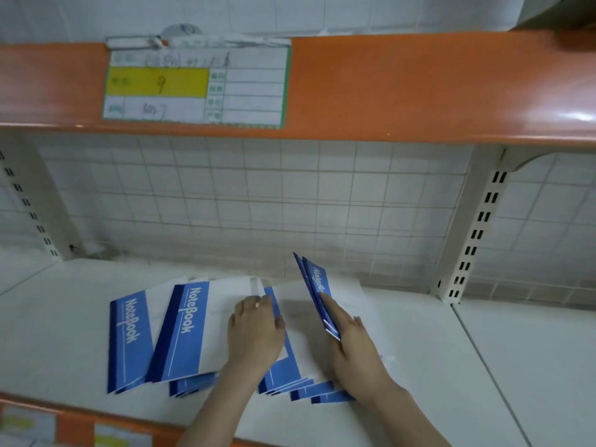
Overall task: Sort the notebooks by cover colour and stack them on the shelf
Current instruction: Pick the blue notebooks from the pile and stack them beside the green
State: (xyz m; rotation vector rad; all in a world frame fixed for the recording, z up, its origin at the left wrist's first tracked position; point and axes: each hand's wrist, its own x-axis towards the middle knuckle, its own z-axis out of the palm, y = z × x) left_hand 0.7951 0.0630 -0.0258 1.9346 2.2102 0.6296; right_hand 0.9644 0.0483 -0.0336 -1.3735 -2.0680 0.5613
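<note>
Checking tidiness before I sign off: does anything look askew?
Yes. The blue notebooks lie fanned and overlapping on the shelf, not squared; the right hand holds a few tilted on edge.

Person wearing no sleeves within view: both forearms showing bare from bottom edge up to wrists. Left hand (254, 330) wearing thin pale ring on one finger, band catching light near knuckle. Right hand (351, 343) wearing no ring, no glove, no watch or strap at wrist. Nails showing short, unpainted as far as blur is allowing. No other clothing showing.
</note>
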